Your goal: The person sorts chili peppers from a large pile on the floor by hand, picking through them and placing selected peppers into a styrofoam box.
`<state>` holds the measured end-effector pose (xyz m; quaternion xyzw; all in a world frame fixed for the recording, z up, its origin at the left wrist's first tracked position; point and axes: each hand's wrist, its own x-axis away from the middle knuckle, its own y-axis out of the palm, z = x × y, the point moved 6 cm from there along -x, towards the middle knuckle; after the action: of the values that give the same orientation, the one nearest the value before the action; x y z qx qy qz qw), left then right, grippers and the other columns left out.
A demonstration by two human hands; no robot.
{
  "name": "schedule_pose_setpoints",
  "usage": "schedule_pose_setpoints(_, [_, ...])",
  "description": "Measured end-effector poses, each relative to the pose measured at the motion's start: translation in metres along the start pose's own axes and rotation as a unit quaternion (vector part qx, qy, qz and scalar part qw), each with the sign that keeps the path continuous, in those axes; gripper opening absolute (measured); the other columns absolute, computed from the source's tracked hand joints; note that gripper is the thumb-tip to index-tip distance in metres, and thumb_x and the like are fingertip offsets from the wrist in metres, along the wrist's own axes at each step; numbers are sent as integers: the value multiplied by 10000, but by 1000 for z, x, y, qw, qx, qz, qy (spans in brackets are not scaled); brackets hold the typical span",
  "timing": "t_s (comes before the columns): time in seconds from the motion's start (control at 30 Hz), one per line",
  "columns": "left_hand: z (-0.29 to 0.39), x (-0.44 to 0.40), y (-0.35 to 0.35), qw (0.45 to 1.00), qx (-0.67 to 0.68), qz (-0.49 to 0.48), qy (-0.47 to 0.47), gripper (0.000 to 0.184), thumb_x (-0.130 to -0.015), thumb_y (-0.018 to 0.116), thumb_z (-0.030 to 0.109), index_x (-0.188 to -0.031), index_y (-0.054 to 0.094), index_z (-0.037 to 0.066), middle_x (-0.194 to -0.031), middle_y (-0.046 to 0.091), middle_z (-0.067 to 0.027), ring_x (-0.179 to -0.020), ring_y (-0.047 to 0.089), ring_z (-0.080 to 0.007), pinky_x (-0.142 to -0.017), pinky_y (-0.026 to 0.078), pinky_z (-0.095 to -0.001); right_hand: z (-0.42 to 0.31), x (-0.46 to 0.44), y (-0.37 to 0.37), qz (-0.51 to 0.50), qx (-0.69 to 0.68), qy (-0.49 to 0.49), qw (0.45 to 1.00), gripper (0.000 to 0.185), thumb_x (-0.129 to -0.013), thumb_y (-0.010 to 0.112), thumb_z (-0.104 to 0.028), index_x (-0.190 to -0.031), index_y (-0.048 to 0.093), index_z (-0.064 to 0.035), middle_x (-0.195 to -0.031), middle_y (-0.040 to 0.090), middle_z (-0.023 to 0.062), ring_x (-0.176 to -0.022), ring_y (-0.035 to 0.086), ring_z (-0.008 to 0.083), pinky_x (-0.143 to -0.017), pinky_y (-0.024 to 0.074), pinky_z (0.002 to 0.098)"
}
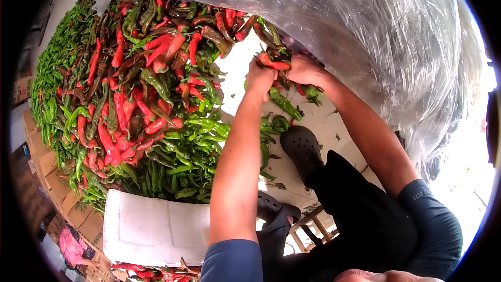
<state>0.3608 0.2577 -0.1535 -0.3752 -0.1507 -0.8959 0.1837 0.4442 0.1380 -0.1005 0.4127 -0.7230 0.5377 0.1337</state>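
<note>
My left hand (261, 79) is closed, its fingers curled against a small bunch of chili peppers. A red chili pepper (274, 62) sticks out between the two hands. My right hand (305, 70) is also closed round peppers from the other side, its fingertips partly hidden. Below the hands, several green peppers (284, 103) lie on the pale floor (237, 68). To the left spreads a large heap of red and dark chili peppers (122, 107), with bright green ones (182, 149) along its near side.
Crumpled clear plastic sheeting (365, 31) rises at the upper right, close to my right hand. A white foam box (156, 227) stands at the heap's near edge. Cardboard boxes (78, 211) lie at the far left. My dark clog (301, 146) rests just below the hands.
</note>
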Motion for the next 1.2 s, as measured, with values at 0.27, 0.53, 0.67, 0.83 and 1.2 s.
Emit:
schedule_pose_setpoints(0.27, [16, 36, 0, 993, 108, -22, -52, 660, -725, 546, -63, -1368, 491, 75, -1142, 603, -108, -977, 577, -260, -858, 505, -439, 7, 6, -9, -76, -154, -7, 985, 585, -714, 668, -136, -1280, 579, -17, -1040, 670, 118, -951, 616, 221, -811, 494, 349])
schedule_pose_setpoints(0.53, [15, 45, 11, 957, 268, -105, -22, 623, -751, 518, -17, -1360, 490, 113, -1199, 601, -113, -1081, 581, -290, -941, 499, -462, -17, 40, -18, -129, -264, 6, 956, 917, -684, 644, -123, -1538, 331, -8, -1357, 545, 154, -1119, 543, 203, -859, 481, 300])
schedule_pose_setpoints(0.67, [25, 60, 12, 953, 278, -120, -20, 508, -790, 497, 3, -1294, 507, 70, -1133, 645, -133, -1041, 630, -303, -912, 537, -458, 5, 20, 4, -99, -253, -80, 959, 940, -690, 674, -150, -1533, 305, 44, -1410, 517, 160, -1220, 514, 227, -982, 441, 285])
schedule_pose_setpoints(0.83, [28, 46, 16, 969, 213, -117, -37, 446, -851, 523, 23, -1294, 516, 73, -1119, 641, -136, -1000, 643, -277, -893, 551, -446, -6, 31, -10, -148, -213, -36, 965, 627, -796, 639, -107, -1402, 479, -75, -1168, 618, 93, -1038, 581, 185, -887, 474, 315])
schedule_pose_setpoints(1.2, [-8, 60, 21, 967, 254, -2, -31, 424, -898, 546, 41, -1312, 514, 129, -1190, 617, -74, -1070, 593, -227, -918, 508, -421, 1, 44, 8, -119, -109, 53, 985, 810, -798, 637, -115, -1529, 300, -28, -1155, 658, 214, -1021, 655, 275, -832, 511, 378])
